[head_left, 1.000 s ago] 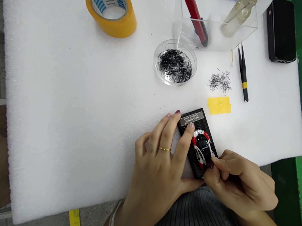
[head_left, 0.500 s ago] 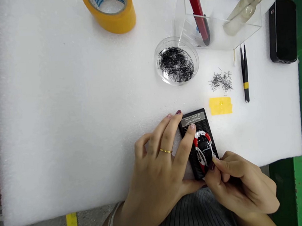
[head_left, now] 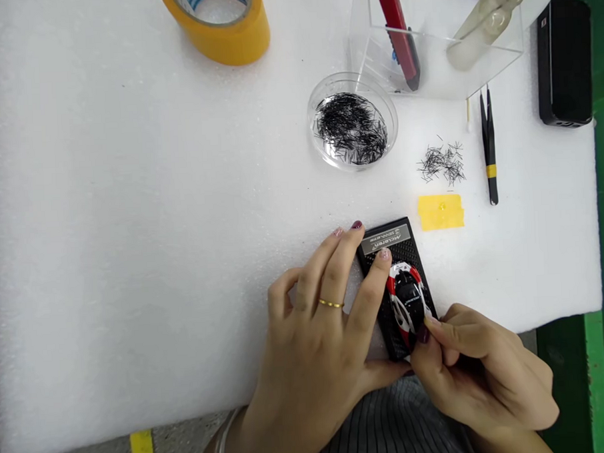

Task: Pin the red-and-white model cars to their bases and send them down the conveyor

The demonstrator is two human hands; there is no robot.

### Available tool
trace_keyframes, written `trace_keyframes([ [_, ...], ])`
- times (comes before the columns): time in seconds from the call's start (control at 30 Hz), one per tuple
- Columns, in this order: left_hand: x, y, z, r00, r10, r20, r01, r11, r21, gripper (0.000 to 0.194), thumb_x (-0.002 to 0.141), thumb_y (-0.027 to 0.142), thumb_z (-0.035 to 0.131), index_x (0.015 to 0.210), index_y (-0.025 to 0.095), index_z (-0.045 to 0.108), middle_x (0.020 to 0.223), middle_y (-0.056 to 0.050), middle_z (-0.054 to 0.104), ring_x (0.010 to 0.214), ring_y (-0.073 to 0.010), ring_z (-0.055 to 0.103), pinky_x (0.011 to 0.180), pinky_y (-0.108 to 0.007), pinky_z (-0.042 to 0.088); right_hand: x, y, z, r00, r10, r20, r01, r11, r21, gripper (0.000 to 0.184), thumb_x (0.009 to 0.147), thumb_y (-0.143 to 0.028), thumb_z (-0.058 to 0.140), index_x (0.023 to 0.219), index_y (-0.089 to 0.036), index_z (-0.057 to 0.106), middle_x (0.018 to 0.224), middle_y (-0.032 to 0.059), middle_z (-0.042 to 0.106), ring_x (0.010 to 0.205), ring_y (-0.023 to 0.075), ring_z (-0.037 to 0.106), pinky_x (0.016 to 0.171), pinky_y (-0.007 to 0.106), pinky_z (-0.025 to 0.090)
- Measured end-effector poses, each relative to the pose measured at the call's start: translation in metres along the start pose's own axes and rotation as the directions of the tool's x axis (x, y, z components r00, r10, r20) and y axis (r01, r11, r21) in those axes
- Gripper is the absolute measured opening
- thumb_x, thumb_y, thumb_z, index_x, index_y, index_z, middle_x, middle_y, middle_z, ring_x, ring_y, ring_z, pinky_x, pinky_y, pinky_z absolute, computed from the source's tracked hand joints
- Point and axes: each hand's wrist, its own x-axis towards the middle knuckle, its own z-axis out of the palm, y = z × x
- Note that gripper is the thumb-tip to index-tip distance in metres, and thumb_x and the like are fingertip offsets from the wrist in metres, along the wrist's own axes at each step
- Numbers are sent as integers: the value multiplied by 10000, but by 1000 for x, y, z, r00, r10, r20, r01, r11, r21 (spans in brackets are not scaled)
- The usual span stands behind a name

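A small model car (head_left: 409, 295), black, white and red, sits on a black display base (head_left: 413, 248) with a silver name plate. My left hand (head_left: 324, 332) holds this base, index finger on the plate's edge, middle finger at a far corner and thumb along the near end. Thumb and index finger of my right hand (head_left: 481, 362) are pinched together at the car's near right corner. Whatever lies between those fingertips is too small or hidden to make out. My right hand's other fingers are curled in.
Fine black slivers fill a clear round dish (head_left: 323, 155); a loose pile (head_left: 442, 163) lies beside yellow tape (head_left: 440, 212). Black tweezers (head_left: 489, 148), a cotton swab (head_left: 468, 116), a clear box (head_left: 485, 71) with a red cutter (head_left: 398, 38), a tape roll (head_left: 238, 42) and a black case (head_left: 565, 61) stand farther off.
Both hands and the model car stay in nearly the same place. The view has shifted very slightly; no hold has visibly changed.
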Motion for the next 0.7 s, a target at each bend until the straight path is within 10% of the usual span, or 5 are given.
trace_keyframes([
  [0.4, -4, -6, -10, 1000, 19, -16, -23, 971, -238, 926, 718, 646, 762, 1411, 84, 514, 1523, -264, 461, 1411, -397, 460, 1092, -496, 414, 5, 14, -22, 973, 133, -186, -60, 932, 357, 284, 852, -14, 597, 1032, -193, 725, 585, -37, 521, 424, 98, 455, 369, 241, 383],
  [0.7, -2, 5, -6, 927, -258, -274, 35, 784, -620, 656, 731, 581, 809, 1258, 221, 655, 1263, -108, 714, 1151, -310, 693, 1032, -467, 574, 52, 26, -11, 992, -114, -46, 122, 947, 298, 171, 935, -168, 585, 942, -224, 747, 830, 56, 713, 721, 196, 670, 601, 337, 546],
])
